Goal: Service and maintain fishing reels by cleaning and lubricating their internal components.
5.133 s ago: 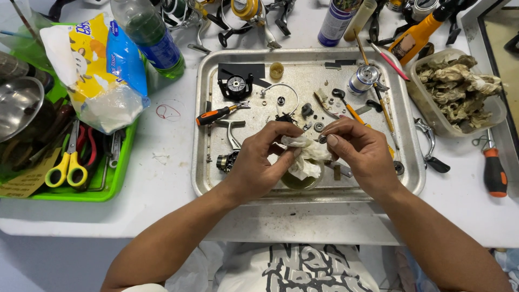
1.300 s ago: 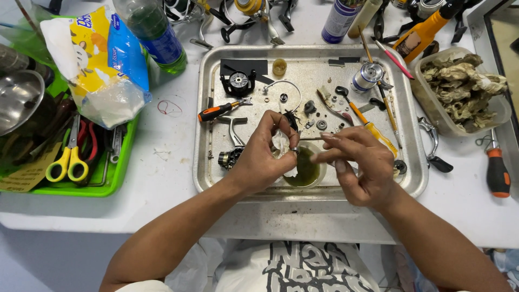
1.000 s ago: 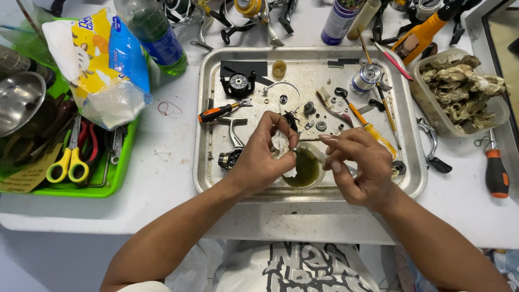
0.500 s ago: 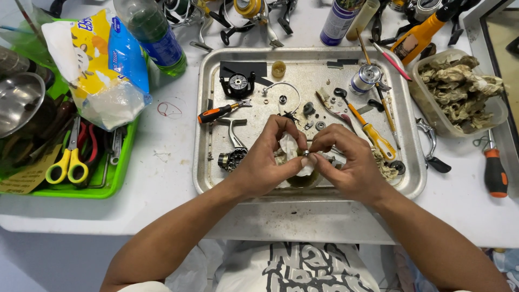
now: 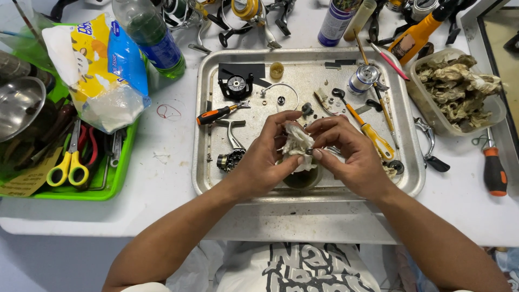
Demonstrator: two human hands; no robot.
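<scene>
Over a metal tray point(image 5: 203, 162), my left hand point(image 5: 265, 159) grips a crumpled, stained white tissue point(image 5: 296, 145). My right hand point(image 5: 348, 154) meets it from the right, and its fingertips pinch a small dark part against the tissue. A small round dish of dark liquid point(image 5: 303, 178) sits just beneath both hands. A black reel crank handle point(image 5: 230, 148) lies on the tray to the left of my left hand. On the tray beside my right hand lies a yellow-handled screwdriver point(image 5: 373, 138).
The tray also holds an orange-and-black screwdriver point(image 5: 216, 114), a black reel body point(image 5: 236, 85), a silver spool point(image 5: 362, 78) and several small parts. A green bin point(image 5: 116, 178) with yellow scissors point(image 5: 67, 167) stands at left. At right are a tub of used wipes point(image 5: 459, 89) and a red-handled screwdriver point(image 5: 493, 170).
My hands, apart a second ago with the right holding a thin tool, have closed together. Both now work the tissue around a small part above the dish.
</scene>
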